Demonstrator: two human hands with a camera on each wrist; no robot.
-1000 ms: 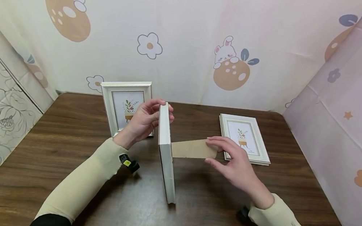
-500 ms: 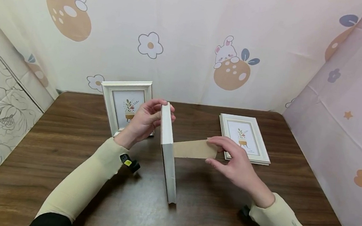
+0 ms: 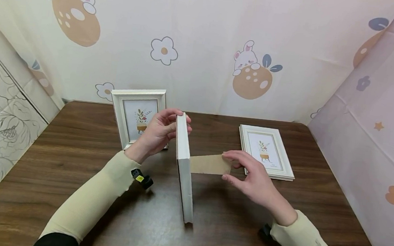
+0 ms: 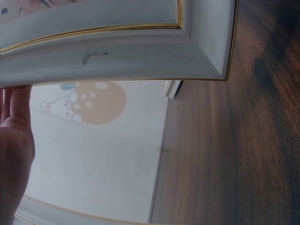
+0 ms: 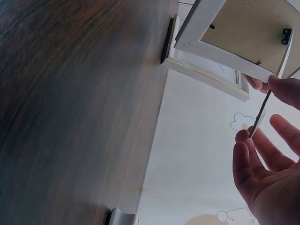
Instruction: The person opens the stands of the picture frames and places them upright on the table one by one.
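A white picture frame (image 3: 183,141) stands on edge in the middle of the table, turned so that mostly its narrow side shows in the head view. My left hand (image 3: 158,131) grips its far upper part, thumb on one face and fingers reaching round the edge. From the frame's back juts a tan stand leg (image 3: 208,165), its hinge visible against the tan backing (image 5: 248,33) in the right wrist view. The leg's free end is between the thumb and fingers of my right hand (image 3: 253,180). The gold-lined front border (image 4: 140,61) fills the top of the left wrist view.
Behind my left hand, a second white frame (image 3: 123,112) with a potted-plant picture stands upright. At the right, another white frame (image 3: 281,170) with a similar picture lies face up on the brown wooden table (image 3: 110,205). A printed curtain (image 3: 203,60) hangs behind the table.
The held frame and my left hand have shifted slightly right. My right hand has come a little left towards the frame, and less of the stand leg shows between them.
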